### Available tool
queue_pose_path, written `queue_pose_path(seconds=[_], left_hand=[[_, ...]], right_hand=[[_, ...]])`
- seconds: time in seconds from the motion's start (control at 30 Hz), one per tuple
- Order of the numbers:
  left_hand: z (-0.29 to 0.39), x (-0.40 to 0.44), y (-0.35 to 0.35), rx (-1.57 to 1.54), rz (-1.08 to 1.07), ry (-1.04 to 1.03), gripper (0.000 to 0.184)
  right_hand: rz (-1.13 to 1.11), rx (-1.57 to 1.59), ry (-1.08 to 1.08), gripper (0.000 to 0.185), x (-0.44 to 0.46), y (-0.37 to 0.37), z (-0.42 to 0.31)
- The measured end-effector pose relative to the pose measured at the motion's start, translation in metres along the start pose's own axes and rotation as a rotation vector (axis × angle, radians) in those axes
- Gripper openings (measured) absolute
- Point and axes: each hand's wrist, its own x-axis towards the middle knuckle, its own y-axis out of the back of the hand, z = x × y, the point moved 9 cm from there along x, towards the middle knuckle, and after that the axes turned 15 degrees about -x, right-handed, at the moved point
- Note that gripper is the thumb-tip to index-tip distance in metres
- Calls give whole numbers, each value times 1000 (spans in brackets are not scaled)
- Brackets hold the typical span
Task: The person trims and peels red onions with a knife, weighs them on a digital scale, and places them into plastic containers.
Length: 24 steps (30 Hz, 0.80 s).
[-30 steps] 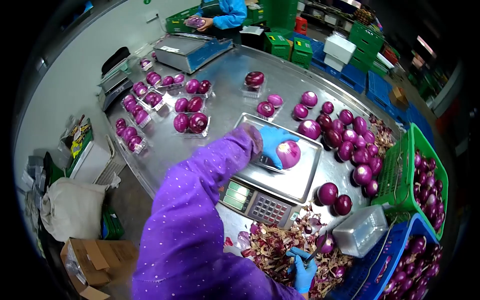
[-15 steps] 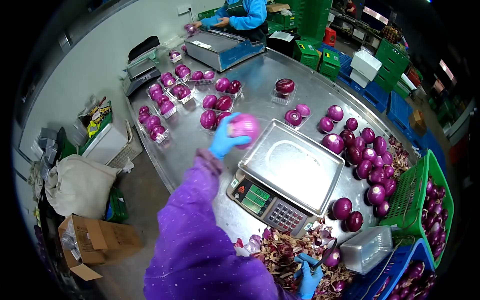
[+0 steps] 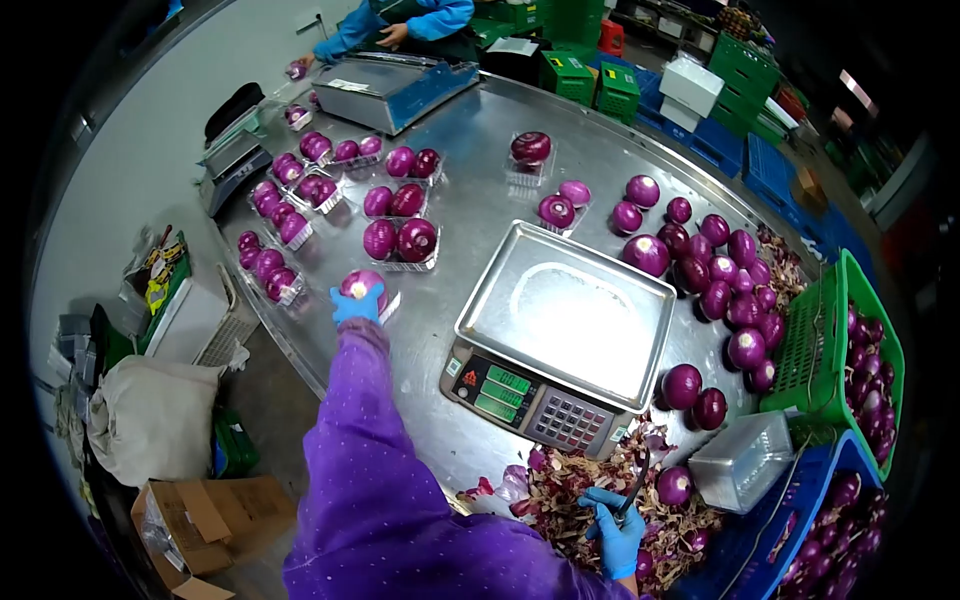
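Note:
My left hand (image 3: 358,308), in a blue glove, reaches out over the left part of the metal table. Its fingers are around a red onion (image 3: 361,284), beside the edge of a clear plastic tray (image 3: 391,307) that is mostly hidden. Low in the view, my right hand (image 3: 614,532), also gloved in blue, is closed on a slim dark tool with a curved blade (image 3: 638,484). It is above loose onion skins (image 3: 570,494). Between my hands stands a digital scale (image 3: 565,300) with a bare steel pan.
Trays of red onions (image 3: 400,240) line the table's left side. Loose onions (image 3: 735,290) lie right of the scale. A green crate (image 3: 815,345), a blue crate (image 3: 800,515) and stacked clear trays (image 3: 742,460) stand at the right. A co-worker (image 3: 425,20) works at the far end.
My left hand has carried the onion from beside the scale pan down and left to the tray at the table's left. The scale readout has changed. My right hand still holds the dark tool.

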Motion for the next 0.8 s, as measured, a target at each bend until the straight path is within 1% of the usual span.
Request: queue_pose_path(seconds=[0.03,0.07,0.17,0.23,0.33,0.4,0.47,0.5,0.57,0.6,0.67,0.73,0.77,0.8], left_hand=[[0,8,-17,-14,22,56,119],[-12,19,-37,-31,89,128,121],[-17,34,-72,-63,98,102,124],[-3,21,-75,-45,101,120,127],[-1,47,-101,-84,65,134,130],[14,51,-112,-117,52,67,133],[13,82,-134,-169,17,60,135],[-13,136,-170,-414,-20,-37,130],[5,134,-169,-253,-72,-37,124],[18,123,-163,-154,-92,-44,121],[52,95,-132,65,-90,-59,115],[98,52,-103,220,-14,-144,109],[122,31,-97,207,12,-255,106],[144,13,-102,130,117,-548,90]], right_hand=[[-2,-12,-24,25,1,0,2],[2,-1,-37,25,1,-1,2],[26,17,-66,24,1,2,-1],[48,14,-92,24,1,4,2],[37,29,-117,24,5,2,8],[21,32,-139,24,7,0,11],[-6,39,-139,24,11,-2,13],[-23,45,-133,24,14,-3,15],[-40,55,-96,22,14,-2,9],[-51,28,-112,23,15,-2,6],[-56,13,-49,25,15,-2,0],[-34,34,-3,26,13,3,0],[-23,32,-17,26,11,5,4],[1,51,36,26,9,7,9]])
